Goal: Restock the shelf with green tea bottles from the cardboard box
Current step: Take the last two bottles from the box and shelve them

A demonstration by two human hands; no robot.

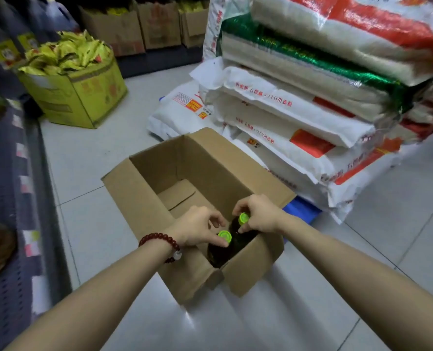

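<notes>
Far left: a dark shelf edge is seen, lined with small price tags; the goods on it are blurred. Behind it, a yellow carton heaped with yellow packets is set on the tiled floor.

Left forearm: a dark red bead bracelet is worn at the wrist. The left hand is reached into the cardboard box, with fingertips closed around the green cap of the nearer bottle; the cap is grasped from above.

Centre: the box is open, flaps spread, resting on the floor. Its far half is bare cardboard. Two dark bottles with bright green caps are stood upright, side by side, in the near right corner.

The right hand is closed in a pinch on the cap of the farther bottle.

Right: stacked white sacks with red and green print are piled just beyond the box. A blue object is partly visible beneath them; its identity cannot be told.
</notes>
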